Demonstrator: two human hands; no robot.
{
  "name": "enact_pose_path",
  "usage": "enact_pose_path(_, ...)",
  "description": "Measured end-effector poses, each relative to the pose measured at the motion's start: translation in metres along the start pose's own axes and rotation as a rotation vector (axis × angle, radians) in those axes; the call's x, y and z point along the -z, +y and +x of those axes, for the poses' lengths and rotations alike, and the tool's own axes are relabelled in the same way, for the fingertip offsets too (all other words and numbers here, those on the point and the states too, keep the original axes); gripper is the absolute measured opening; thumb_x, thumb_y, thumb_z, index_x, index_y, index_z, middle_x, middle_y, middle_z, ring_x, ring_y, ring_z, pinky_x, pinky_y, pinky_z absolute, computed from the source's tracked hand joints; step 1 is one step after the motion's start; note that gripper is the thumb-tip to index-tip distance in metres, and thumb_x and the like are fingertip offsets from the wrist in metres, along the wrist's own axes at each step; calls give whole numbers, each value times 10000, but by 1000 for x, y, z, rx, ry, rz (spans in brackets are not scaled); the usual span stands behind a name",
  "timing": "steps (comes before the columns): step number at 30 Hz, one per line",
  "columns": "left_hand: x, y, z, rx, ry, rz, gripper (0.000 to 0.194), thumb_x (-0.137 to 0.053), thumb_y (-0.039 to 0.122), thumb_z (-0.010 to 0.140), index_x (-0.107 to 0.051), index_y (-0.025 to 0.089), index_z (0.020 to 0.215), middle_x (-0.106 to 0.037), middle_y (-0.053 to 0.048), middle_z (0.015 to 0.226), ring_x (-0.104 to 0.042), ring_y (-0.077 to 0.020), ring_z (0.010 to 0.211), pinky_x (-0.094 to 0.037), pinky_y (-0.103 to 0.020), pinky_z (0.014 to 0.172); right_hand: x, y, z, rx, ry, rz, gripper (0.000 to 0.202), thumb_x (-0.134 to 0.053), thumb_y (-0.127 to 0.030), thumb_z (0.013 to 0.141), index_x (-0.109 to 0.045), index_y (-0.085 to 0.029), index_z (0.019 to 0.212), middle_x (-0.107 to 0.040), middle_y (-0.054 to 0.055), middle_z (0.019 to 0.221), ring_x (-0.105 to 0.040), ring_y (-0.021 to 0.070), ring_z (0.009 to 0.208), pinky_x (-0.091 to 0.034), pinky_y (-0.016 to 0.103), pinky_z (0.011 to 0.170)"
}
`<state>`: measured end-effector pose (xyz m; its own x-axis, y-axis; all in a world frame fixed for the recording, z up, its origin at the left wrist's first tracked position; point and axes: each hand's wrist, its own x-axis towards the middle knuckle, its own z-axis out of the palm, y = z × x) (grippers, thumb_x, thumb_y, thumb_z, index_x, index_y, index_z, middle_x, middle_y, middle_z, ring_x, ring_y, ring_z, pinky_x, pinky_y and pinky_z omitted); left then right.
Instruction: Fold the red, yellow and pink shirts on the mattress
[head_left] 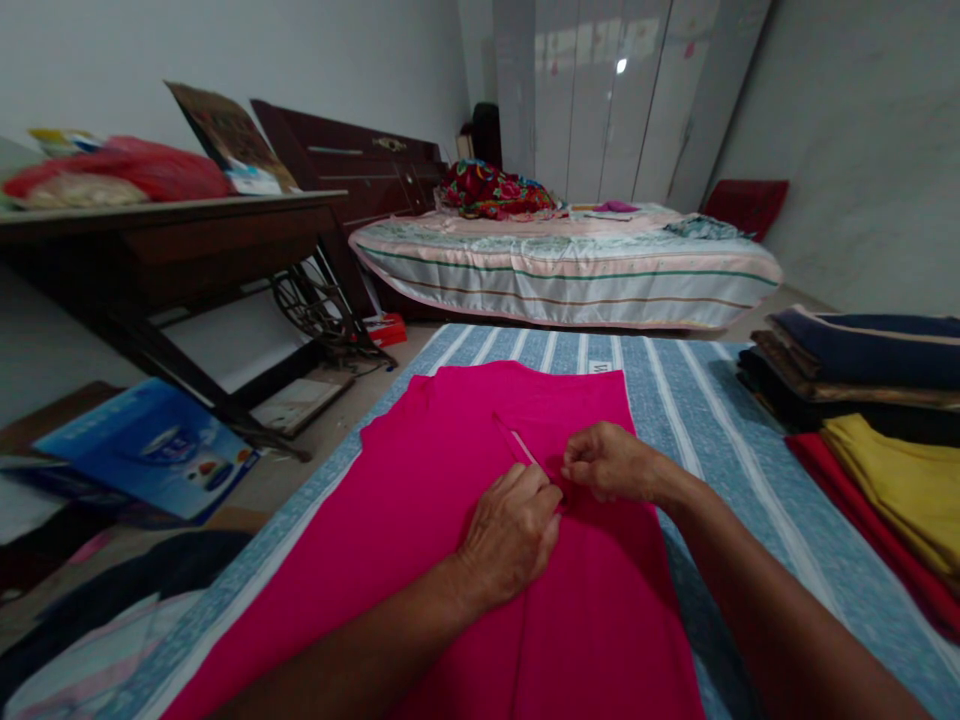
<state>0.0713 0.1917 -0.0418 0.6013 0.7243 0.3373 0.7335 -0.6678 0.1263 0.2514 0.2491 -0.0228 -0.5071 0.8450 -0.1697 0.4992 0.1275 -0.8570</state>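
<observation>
A bright pink shirt [420, 520] lies spread flat on a blue and white striped cloth [757, 520] in front of me. Near the shirt's middle, a slanting edge shows a thin pale strip [523, 447]. My left hand [511, 530] rests on the shirt just below that strip, fingers curled on the fabric. Close beside it, my right hand [611, 462] pinches the shirt's fabric between thumb and fingers. The fingertips of both hands are partly hidden, so the exact bit of cloth in them does not show.
Folded dark clothes [870, 350] sit on the right, with yellow [900, 480] and red folded clothes [855, 500] nearer me. A made bed [570, 270] stands beyond. To the left are a treadle table [172, 220] and a blue box [161, 450] on the floor.
</observation>
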Motion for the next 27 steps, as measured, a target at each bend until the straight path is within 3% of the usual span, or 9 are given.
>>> enact_pose_path(5, 3, 4, -5, -55, 40, 3, 40, -548, 192, 818, -577, 164, 812, -586, -55, 850, -500, -177, 751, -432, -314, 680, -6, 0, 3, -17, -11, -164, 111, -516, -80, 673, -563, -158, 609, -463, -78, 446, -424, 60, 400, -263, 180, 405)
enact_pose_path(12, -4, -4, -6, -97, 128, -50, 218, -413, 148, 899, -553, 155, 732, -560, -44, 737, -499, -153, 694, -424, -290, 645, -5, -3, 3, -17, 20, -300, 89, -588, -166, 702, -597, -153, 615, -471, -67, 464, -438, 71, 444, -252, 195, 424)
enact_pose_path(17, -4, -4, -5, -75, 141, -95, 157, -469, 147, 871, -553, 170, 740, -576, -38, 749, -520, -156, 708, -442, -280, 643, -8, -2, 4, 32, 22, -406, 48, -635, -198, 648, -649, -153, 639, -520, -52, 519, -442, 81, 485, -255, 205, 440)
enact_pose_path(20, -2, -2, -5, 9, 173, -129, 54, -540, 133, 800, -566, 174, 823, -616, -60, 875, -556, -189, 837, -484, -314, 734, -10, 0, 5, 11, 3, -414, 50, -619, -187, 652, -661, -160, 655, -519, -53, 509, -439, 83, 484, -253, 206, 444)
enact_pose_path(23, -4, -3, -4, 69, 179, -113, 285, -586, 153, 745, -561, 164, 1029, -587, -116, 1166, -529, -249, 1087, -465, -403, 921, -9, 0, 5, 47, -15, -385, 77, -589, -176, 677, -663, -165, 658, -533, -47, 525, -456, 87, 499, -267, 204, 460)
enact_pose_path(25, -5, -4, -5, 72, 126, -90, 356, -591, 182, 749, -545, 161, 1102, -564, -129, 1236, -511, -263, 1146, -442, -434, 969, -7, -1, 5, 70, 55, -380, 99, -568, -178, 699, -661, -163, 668, -573, -29, 567, -485, 97, 531, -291, 206, 484)
enact_pose_path(27, -6, -6, -5, 75, 62, -78, 311, -584, 201, 770, -562, 160, 1077, -598, -122, 1188, -545, -257, 1097, -458, -433, 943, -7, -3, 5, 58, 236, -400, 129, -539, -182, 730, -667, -162, 733, -616, -3, 625, -520, 117, 576, -325, 216, 526)
